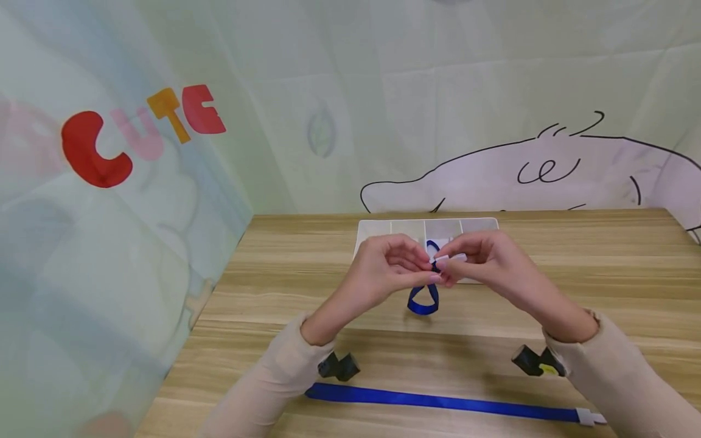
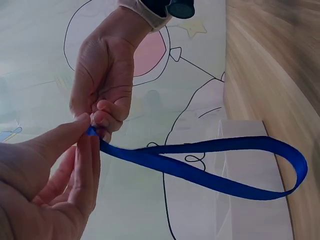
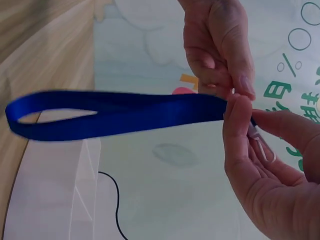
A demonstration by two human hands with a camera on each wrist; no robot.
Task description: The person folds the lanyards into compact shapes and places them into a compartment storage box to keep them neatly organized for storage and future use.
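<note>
A blue lanyard is held up in front of me, its strap doubled into a long loop. My left hand pinches the strap between thumb and fingers, near the lanyard's end. Right beside it, my right hand pinches the same end, where a white clip sticks out between thumb and fingers. In the left wrist view the loop hangs away from both hands' fingertips. Fingers hide the join between strap and clip.
Behind the hands, a white compartment tray stands at the far side of the wooden table. A second blue lanyard lies stretched along the near side, its white end piece at the right. Dark devices are at the wrists.
</note>
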